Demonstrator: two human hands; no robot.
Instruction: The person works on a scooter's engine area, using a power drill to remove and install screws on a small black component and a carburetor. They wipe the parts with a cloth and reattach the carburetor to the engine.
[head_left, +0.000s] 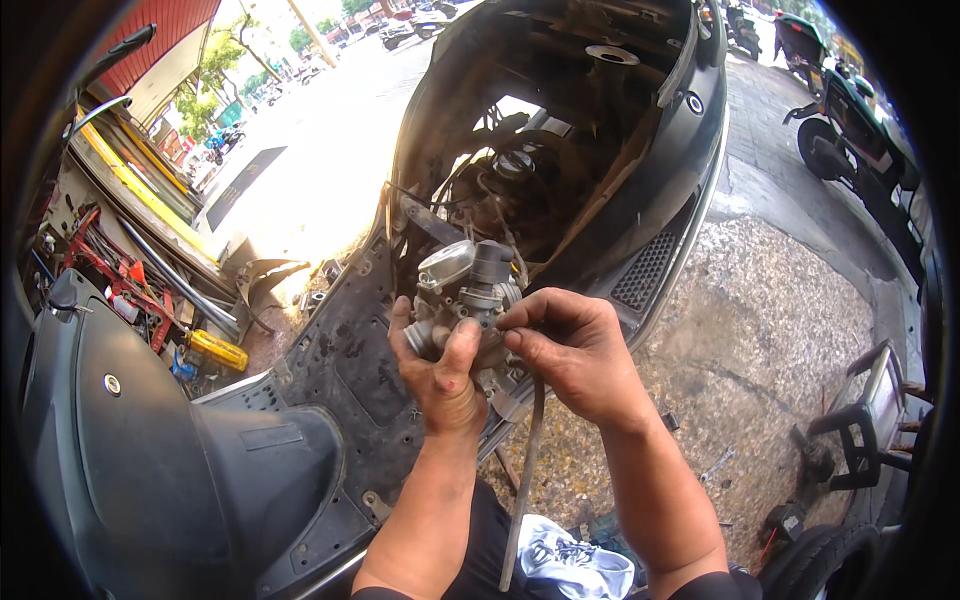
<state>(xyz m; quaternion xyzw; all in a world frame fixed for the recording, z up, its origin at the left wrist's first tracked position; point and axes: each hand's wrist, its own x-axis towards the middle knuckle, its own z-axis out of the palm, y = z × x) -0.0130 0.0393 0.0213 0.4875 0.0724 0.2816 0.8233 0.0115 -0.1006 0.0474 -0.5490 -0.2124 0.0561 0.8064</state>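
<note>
A metal carburetor [450,266] with a dark round cap [491,262] on top sits in my left hand [446,378], whose fingers and thumb wrap round its lower body. My right hand [580,352] is closed in a pinch against the carburetor's right side. Whatever lies between its thumb and forefinger is too small or hidden to make out. From just below that pinch a thin grey rubber hose [527,470] hangs down. Both hands are above the scooter's dark footboard [370,375], in front of the open body shell [420,130].
The scooter's front panel [130,430] is at the left. Beyond it are a yellow-handled tool [218,350] and red metal parts [125,265]. A white cloth [570,560] lies below my hands. At the right stand a metal-framed stool-like object [860,420], a tyre [825,565] and a parked scooter [850,130].
</note>
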